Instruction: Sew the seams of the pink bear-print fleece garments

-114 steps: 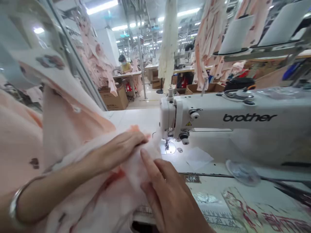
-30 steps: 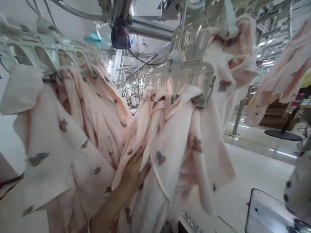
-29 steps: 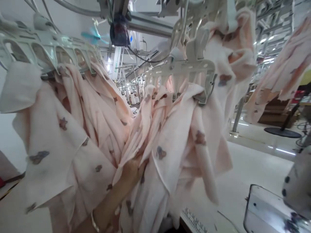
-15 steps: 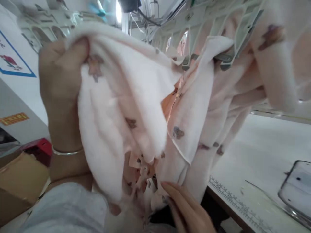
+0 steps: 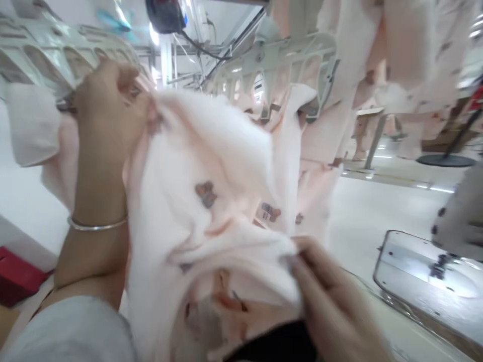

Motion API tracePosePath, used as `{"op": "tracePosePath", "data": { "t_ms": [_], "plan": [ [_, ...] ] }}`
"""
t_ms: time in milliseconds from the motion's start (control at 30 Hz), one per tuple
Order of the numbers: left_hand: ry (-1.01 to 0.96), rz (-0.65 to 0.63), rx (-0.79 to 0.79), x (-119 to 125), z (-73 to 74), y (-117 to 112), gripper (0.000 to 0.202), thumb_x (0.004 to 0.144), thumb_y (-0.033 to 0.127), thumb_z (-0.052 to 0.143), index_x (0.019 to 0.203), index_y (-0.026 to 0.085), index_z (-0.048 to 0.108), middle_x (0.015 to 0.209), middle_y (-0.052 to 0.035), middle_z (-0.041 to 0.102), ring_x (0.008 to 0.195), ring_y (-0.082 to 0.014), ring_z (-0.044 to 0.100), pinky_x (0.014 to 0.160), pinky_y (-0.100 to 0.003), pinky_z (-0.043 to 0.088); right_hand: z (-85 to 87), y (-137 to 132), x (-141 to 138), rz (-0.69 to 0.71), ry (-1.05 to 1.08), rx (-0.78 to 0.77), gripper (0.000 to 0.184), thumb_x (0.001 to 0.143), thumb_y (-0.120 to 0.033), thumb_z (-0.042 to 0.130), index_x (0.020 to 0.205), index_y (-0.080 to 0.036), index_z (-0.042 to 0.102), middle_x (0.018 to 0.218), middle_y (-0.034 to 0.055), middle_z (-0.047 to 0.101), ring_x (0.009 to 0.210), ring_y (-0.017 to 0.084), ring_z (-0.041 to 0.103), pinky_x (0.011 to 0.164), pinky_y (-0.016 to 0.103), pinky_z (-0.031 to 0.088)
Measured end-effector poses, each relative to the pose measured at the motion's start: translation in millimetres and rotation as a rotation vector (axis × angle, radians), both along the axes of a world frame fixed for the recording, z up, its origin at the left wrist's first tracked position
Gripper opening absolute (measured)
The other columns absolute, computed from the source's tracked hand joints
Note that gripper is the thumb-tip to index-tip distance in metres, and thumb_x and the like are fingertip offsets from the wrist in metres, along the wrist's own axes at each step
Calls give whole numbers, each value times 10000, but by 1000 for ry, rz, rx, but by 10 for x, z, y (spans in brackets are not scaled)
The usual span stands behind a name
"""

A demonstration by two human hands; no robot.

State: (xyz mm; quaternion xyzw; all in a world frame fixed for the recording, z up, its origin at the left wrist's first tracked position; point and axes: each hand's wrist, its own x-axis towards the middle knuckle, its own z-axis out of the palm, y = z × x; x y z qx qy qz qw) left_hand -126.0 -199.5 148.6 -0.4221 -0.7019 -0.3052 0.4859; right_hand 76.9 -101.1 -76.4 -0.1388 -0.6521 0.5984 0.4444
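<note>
Right hand (image 5: 334, 296) pinches pink cloth (image 5: 179, 171); blurred left hand (image 5: 109, 93) seemingly does too. Hard tugging might snag it on the hanger (image 5: 279, 52).

The cloth (image 5: 173, 181) spreads mid-scene between the left grip (image 5: 109, 95), to the left and farther off, and the right grip (image 5: 335, 296), nearer and right. One hanger (image 5: 45, 37) is behind the left grip; a second hanger (image 5: 279, 56) hangs beyond the cloth. Right, the counter (image 5: 358, 208) carries the sewing machine (image 5: 460, 211). A box (image 5: 20, 274) sits left.
</note>
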Motion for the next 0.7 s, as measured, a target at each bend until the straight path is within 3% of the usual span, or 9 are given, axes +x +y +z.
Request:
{"op": "tracePosePath", "data": {
  "t_ms": [100,133,200,267,333,400,433,533,700],
  "plan": [
    [-21,-508,-132,438,-396,167,379,940,374,411,1244,163,491,990,-30,605,765,-124,606,637,-274,526,604,321,378,-187,2,36,238,844,-455,596,985,-263,605,604,-10,616,417,127,530,333,184,375],
    [-93,-672,-381,606,-559,247,427,967,416,280,1331,218,386,1027,-36,591,700,-118,597,569,-273,516,757,447,434,-203,26,108,218,838,-426,608,974,-255,601,569,-27,594,362,105,482,302,171,318],
    [-73,-771,-627,886,-841,471,609,862,426,520,1408,278,292,1018,-17,611,701,-135,593,586,-270,515,948,690,490,-281,32,216,159,861,-357,583,968,-240,587,557,-50,569,343,84,447,314,163,282],
    [22,-747,-758,1033,-974,787,633,856,276,490,1436,192,249,1077,-71,602,754,-168,586,641,-304,486,968,843,525,-490,-19,327,99,889,-262,543,969,-213,575,642,-37,591,463,95,521,410,190,366],
    [23,-710,-799,1054,-931,1141,538,815,187,469,1347,144,407,932,-64,622,719,-167,562,658,-303,442,822,829,556,-806,-96,513,96,885,-194,527,972,-187,566,809,13,615,674,137,578,565,255,446],
    [-9,-700,-818,1018,-788,1443,362,756,182,522,1105,149,612,740,-23,590,673,-156,529,675,-300,405,532,644,556,-998,-172,686,88,880,-191,519,960,-187,557,917,49,595,793,171,568,669,295,462],
    [-12,-698,-828,1004,-716,1553,276,721,187,562,976,154,661,686,-13,566,667,-155,518,685,-303,391,345,510,535,-981,-186,711,83,896,-223,501,954,-201,556,865,40,581,725,162,555,636,284,461],
    [17,-649,-849,1025,-609,1710,140,657,178,615,776,157,685,625,-10,527,656,-158,496,699,-307,365,-278,94,404,-627,-357,525,168,946,-308,428,1051,-234,536,810,29,600,673,180,584,573,276,477],
    [-32,-529,-939,1050,-666,1640,247,643,241,654,879,210,718,643,7,570,622,-143,490,632,-258,332,-1020,-292,354,-419,-361,287,168,907,-388,473,991,-266,552,910,38,619,832,227,604,699,309,511]
  ]
}}
